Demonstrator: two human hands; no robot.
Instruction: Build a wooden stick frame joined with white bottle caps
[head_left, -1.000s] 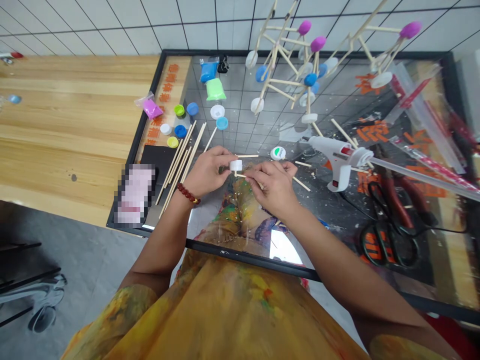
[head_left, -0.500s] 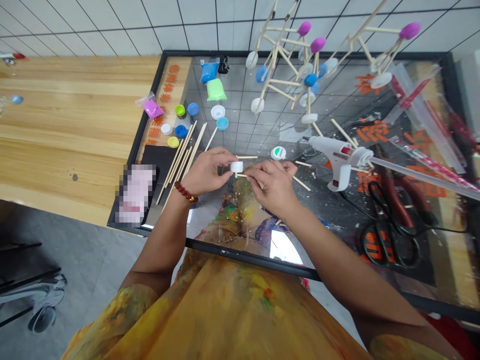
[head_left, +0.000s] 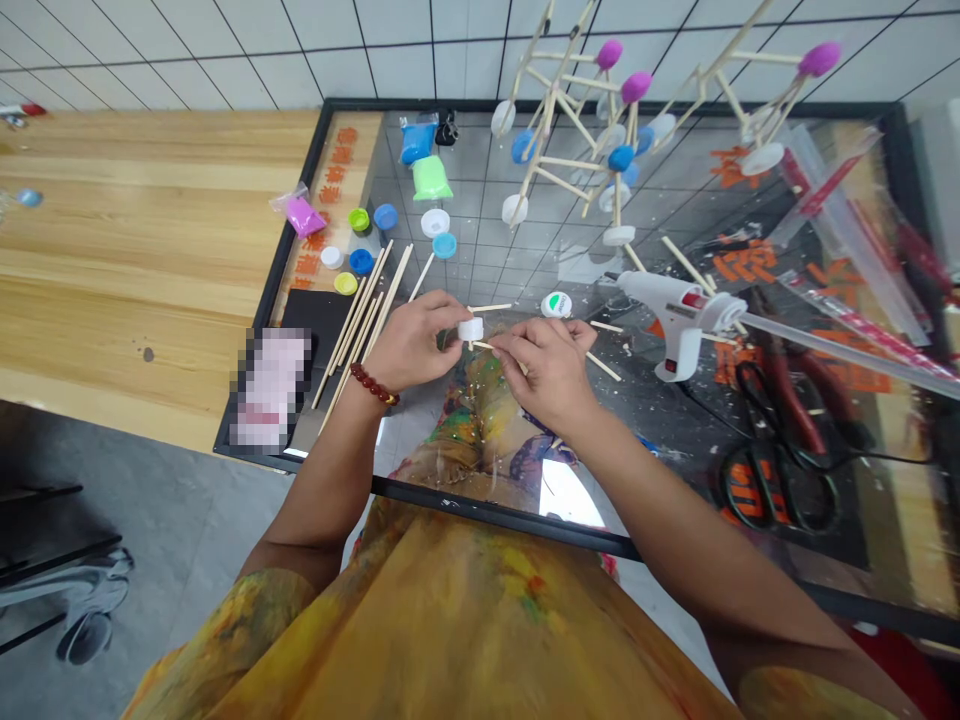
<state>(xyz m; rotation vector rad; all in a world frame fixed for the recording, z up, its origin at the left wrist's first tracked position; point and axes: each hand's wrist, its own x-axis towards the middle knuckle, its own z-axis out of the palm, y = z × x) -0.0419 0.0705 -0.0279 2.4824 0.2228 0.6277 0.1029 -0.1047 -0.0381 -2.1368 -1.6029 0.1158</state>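
Note:
My left hand (head_left: 412, 345) pinches a small white bottle cap (head_left: 471, 329) just above the mirror-topped board (head_left: 525, 250). My right hand (head_left: 547, 370) is closed on a thin wooden stick (head_left: 484, 346) whose end meets the cap's underside. Both hands sit close together near the board's front middle. A short loose stick (head_left: 490, 308) lies just behind the cap. A white cap with a green top (head_left: 556, 305) rests beyond my right hand.
A white glue gun (head_left: 679, 310) lies to the right, with scissors and red pliers (head_left: 780, 440) beyond it. Long sticks (head_left: 364, 315), coloured caps (head_left: 360, 262) and clay bags (head_left: 420, 160) lie at the left. A stick-and-cap structure (head_left: 577, 130) stands at the back.
The hands and the cap have shifted only slightly; the grip on cap and stick is unchanged.

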